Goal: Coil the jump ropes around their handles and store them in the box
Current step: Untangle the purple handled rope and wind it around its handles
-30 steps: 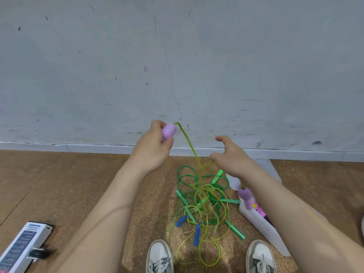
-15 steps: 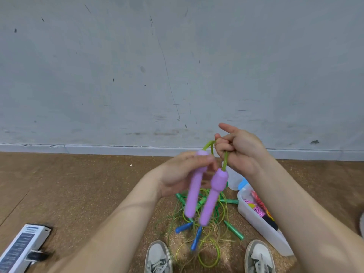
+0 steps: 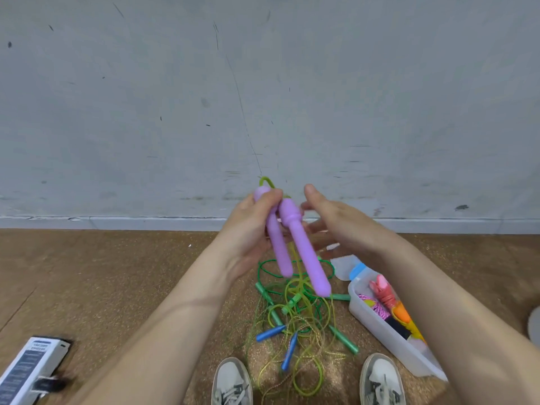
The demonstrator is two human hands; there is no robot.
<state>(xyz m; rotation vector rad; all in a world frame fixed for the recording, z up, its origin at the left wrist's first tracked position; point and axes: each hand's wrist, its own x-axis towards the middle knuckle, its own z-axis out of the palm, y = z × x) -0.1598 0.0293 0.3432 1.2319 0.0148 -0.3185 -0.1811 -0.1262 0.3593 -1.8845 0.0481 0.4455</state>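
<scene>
My left hand (image 3: pixel 251 226) grips the tops of two purple jump-rope handles (image 3: pixel 304 252), which hang side by side pointing down. Their yellow-green rope (image 3: pixel 301 276) loops above my thumb and drops to the floor. My right hand (image 3: pixel 336 220) hovers just right of the handles with fingers straight, holding nothing. Below lies a tangle of ropes (image 3: pixel 295 317) with green handles (image 3: pixel 342 339) and blue handles (image 3: pixel 270 334). The clear plastic box (image 3: pixel 380 331) stands to the right with several coiled ropes inside; my right forearm covers part of it.
A grey wall (image 3: pixel 263 97) rises just beyond the brown floor. My two white shoes (image 3: pixel 232 381) frame the tangle. A white lid (image 3: pixel 344 264) lies behind the box. A white and dark device (image 3: pixel 32 366) lies at the lower left.
My left hand has taken both purple handles together and raised them slightly. My right hand let go of the rope loop and opened beside them.
</scene>
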